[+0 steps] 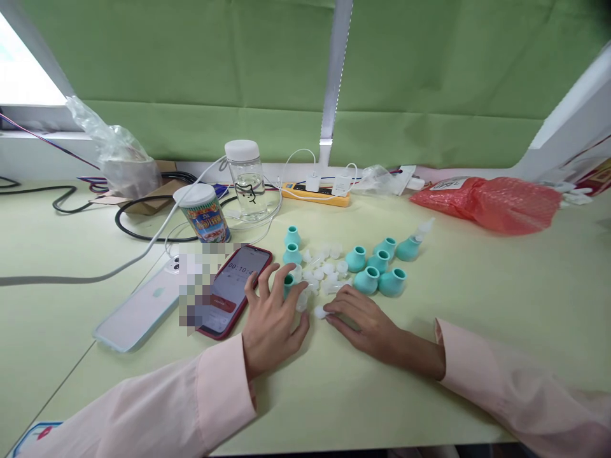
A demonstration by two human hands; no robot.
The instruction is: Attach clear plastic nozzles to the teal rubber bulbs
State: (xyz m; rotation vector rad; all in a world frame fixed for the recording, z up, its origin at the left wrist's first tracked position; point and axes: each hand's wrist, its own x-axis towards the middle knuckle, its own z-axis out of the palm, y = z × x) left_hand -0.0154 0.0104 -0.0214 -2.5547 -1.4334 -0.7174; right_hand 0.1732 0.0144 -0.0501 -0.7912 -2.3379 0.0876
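I look down on a pale green table (501, 286) against a green curtained wall (429, 63). A red plastic bag (487, 200) lies far right; a clear jar (245, 181), a printed can (205, 213) and a yellow power strip (315, 193) stand at the back. Two phones lie left, one in a red case (233, 289). At centre sit teal rubber bulbs (379, 270) beside a scatter of small clear caps (324, 270). My left hand (272, 318) rests with fingers spread loosely over a bulb and caps, gripping nothing, I think. My right hand (363, 318) lies flat, fingertips pinching one clear cap (319, 312).
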